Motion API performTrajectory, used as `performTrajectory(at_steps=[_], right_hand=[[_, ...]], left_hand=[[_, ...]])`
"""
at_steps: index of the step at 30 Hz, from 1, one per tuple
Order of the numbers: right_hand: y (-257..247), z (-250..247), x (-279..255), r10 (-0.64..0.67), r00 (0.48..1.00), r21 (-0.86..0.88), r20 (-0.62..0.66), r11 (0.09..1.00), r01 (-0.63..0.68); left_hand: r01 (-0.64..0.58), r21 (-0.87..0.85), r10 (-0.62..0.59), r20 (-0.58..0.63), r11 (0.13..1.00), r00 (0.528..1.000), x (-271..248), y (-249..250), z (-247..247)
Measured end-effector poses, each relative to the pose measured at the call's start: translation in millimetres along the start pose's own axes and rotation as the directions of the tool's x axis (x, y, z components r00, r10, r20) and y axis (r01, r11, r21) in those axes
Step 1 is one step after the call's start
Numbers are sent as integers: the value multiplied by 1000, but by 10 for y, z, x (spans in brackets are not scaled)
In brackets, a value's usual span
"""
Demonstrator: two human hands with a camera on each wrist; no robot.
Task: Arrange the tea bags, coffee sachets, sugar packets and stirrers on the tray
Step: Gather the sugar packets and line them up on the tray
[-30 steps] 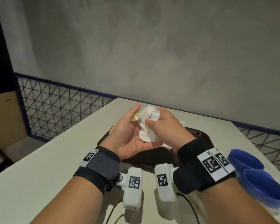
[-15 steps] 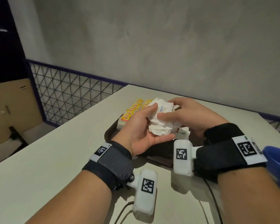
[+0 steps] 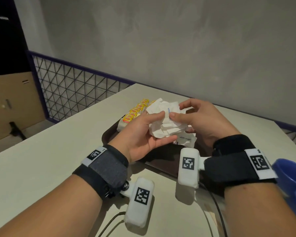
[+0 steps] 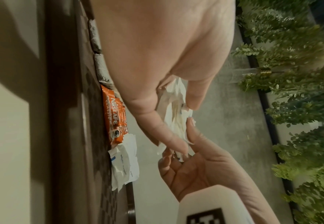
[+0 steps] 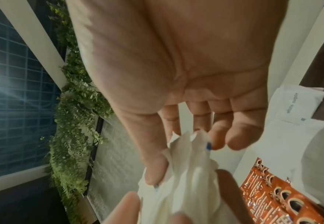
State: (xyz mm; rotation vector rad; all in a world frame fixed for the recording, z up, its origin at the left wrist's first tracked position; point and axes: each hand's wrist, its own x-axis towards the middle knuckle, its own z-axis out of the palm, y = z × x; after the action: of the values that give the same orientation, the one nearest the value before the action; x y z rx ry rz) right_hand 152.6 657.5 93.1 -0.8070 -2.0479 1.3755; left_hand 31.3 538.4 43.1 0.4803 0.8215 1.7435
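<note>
A bunch of white sugar packets (image 3: 164, 123) (image 4: 173, 119) (image 5: 186, 171) is held above the dark brown tray (image 3: 162, 159) by both hands. My left hand (image 3: 143, 134) cups the bunch from below with thumb on top. My right hand (image 3: 193, 117) pinches the packets from the right with thumb and fingers. On the tray lie yellow tea bags (image 3: 135, 112) in a row at the far left, orange coffee sachets (image 4: 115, 115) (image 5: 284, 195), and more white sugar packets (image 3: 184, 140) (image 4: 123, 165) (image 5: 299, 104). No stirrers are visible.
The tray sits on a pale table (image 3: 46, 151). Blue cups (image 3: 292, 182) stand at the right edge beside my right forearm. A cable (image 3: 217, 207) runs across the near table. A mesh railing (image 3: 75, 93) and grey wall lie beyond.
The view has tilted so the hands sit lower over the tray. Both hands keep working the bunch of sugar packets; the right thumb has shifted on it.
</note>
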Motion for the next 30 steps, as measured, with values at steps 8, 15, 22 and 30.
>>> performTrajectory(at_steps=[8,15,22,30], right_hand=[[9,17,62,-24,999,132,-44,991,30],[19,-4,71,-62,997,66,-41,996,64],[-36,-61,50,-5,999,37,-48,999,7],[-130,-72,-5,-22,1000,177,16,984,19]], left_hand=[[-59,18,60,-13,998,998,-11,4,12],[-56,25,56,-5,998,998,-11,-1,4],[-59,42,61,-48,997,997,-47,21,32],[-39,45,46,-171,998,984,-54,49,26]])
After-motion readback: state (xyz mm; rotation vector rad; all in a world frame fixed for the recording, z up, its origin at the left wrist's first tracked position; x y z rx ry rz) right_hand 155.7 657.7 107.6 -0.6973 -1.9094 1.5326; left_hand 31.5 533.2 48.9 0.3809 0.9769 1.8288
